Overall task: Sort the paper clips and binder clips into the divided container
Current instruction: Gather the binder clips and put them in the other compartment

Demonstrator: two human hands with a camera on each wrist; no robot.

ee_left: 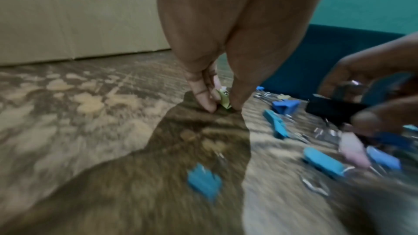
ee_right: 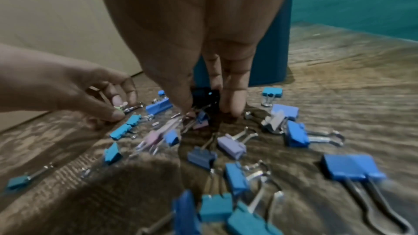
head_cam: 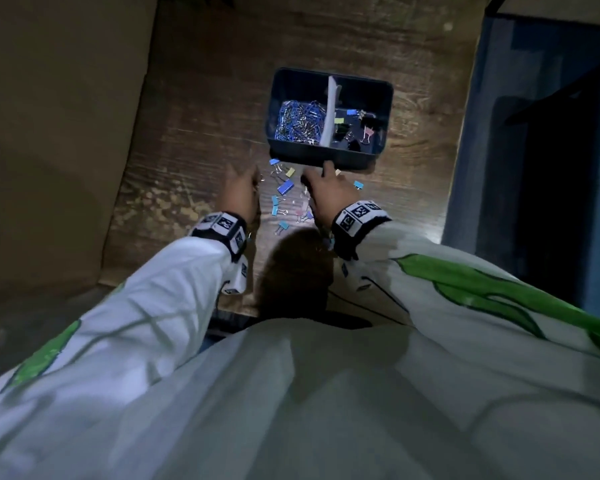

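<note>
A dark blue divided container (head_cam: 381, 98) stands on the wooden table, split by a white divider (head_cam: 329, 112). Paper clips (head_cam: 300, 123) fill its left half and binder clips (head_cam: 359, 128) lie in its right half. Several loose binder clips (head_cam: 284, 187), mostly blue, lie in front of it between my hands. My left hand (ee_left: 222, 108) pinches a small green binder clip (ee_left: 224, 99) against the table. My right hand (ee_right: 203, 110) pinches a black binder clip (ee_right: 203, 94) just above the pile, close to the container's near wall.
A tall cardboard box (head_cam: 49, 133) borders the table on the left. A dark blue surface (head_cam: 534, 168) rises beyond the table's right edge. Bare wood (head_cam: 187, 161) lies left of my left hand. My white sleeves cover the near table edge.
</note>
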